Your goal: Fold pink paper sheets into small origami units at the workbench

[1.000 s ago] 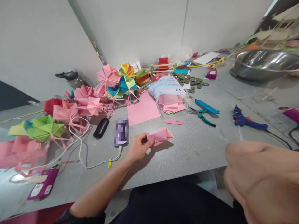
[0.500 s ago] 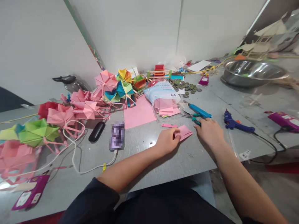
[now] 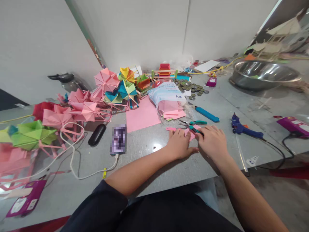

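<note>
Two bare hands work on the near side of the clear A4 copy-paper bag (image 3: 166, 93), both low over the grey table (image 3: 149, 170). The left hand (image 3: 180, 145) lies palm down, fingers extended and slightly parted, thumb stuck out toward the other hand; its fingertips reach the folded pink paper (image 3: 192, 135), which sits in front of the bag and a little to its right, partly covered. The right hand (image 3: 212, 141) is farther right of the bag, its thumb side at the lower handle of the green-handled pliers (image 3: 201, 122); whether it is closed on that handle, I cannot tell. The pliers lie with their jaws pointing left, just in front of the bag's right corner.

A flat pink strip (image 3: 170, 129) lies in front of the bag, close to the left fingertips. To the bag's right are a blue-handled tool (image 3: 207, 114) and, well apart, a blue glue gun (image 3: 246, 128); coin-like discs (image 3: 190, 87) are scattered off its right rear side. A pink sheet (image 3: 142, 114) spreads on the bag's left, the phone (image 3: 118, 139) and black case (image 3: 97, 134) lie farther left and nearer, and pink folded-paper pieces (image 3: 106, 80) crowd the far left.
</note>
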`<state>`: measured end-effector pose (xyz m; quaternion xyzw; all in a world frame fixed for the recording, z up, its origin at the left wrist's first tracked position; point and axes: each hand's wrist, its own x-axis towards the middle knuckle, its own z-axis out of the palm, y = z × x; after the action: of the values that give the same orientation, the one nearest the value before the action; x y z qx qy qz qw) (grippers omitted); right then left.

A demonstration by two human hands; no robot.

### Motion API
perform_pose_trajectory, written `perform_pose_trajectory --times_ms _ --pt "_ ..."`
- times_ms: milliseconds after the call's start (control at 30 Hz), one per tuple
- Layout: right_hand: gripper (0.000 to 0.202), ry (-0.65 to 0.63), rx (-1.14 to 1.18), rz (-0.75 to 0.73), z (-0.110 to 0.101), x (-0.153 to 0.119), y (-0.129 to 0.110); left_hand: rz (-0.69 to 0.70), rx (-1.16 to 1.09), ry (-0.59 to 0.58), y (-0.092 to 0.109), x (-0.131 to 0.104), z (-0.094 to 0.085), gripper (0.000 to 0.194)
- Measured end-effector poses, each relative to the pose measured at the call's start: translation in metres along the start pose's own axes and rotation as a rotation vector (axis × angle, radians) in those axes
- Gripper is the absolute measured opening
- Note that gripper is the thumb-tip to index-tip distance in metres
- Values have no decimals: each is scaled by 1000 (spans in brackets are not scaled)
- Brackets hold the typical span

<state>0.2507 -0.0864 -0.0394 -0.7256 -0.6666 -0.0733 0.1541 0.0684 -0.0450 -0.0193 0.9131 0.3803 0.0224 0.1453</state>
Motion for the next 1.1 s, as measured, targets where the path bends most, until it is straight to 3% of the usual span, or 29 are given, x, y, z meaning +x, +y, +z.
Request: perform_pose_trajectory --times_ms 100,167,300,400,467,533,600,767,967,1100 --pt "26 -92 -36 -34 3 -1 -2 58 26 -33 -4 -11 -9 75" --pt "27 -107 -26 -34 4 -2 0 127 33 -60 -14 -30 -21 66" --pt "30 -42 34 -33 5 -7 6 128 -14 -2 -53 -103 -46 52" --pt "31 37 96 -68 1 -12 3 -66 -19 178 -88 -172 -50 40" --pt "31 94 118 -102 -4 -14 -2 -278 22 373 -104 -213 -41 42" --pt "32 135 130 -153 -10 -12 -10 -463 102 511 -110 -244 -26 47" --pt "31 140 161 -244 -14 -6 -20 -565 167 527 -109 -263 -9 55" --pt "27 46 207 -544 -17 17 -57 -710 213 476 -100 -270 15 60" --pt "25 -94 170 -725 -18 37 -98 -819 181 420 -106 -260 11 66" --pt "26 -199 202 -749 -18 46 -116 -765 148 403 -110 -256 5 60"
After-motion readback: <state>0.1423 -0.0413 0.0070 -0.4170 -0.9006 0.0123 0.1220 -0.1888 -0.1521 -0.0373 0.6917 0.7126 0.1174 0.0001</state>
